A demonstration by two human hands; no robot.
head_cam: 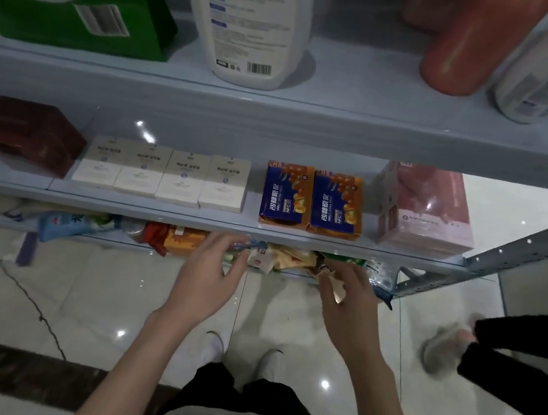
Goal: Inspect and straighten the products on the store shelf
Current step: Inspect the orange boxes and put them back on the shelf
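- The snack packets [280,258] lie on the bottom shelf [103,241], at 12 o'clock from both hands, mostly hidden under the middle shelf [162,209].
- The left hand [213,269] reaches them with fingers loosely spread, gripping nothing; its fingertips blur into the wrappers.
- The right hand [347,302], at 3 o'clock from the left, curls round a pale packet [339,290], of which only a corner shows.
- The white bottle [253,25], at 12 o'clock on the top shelf, is cut off.
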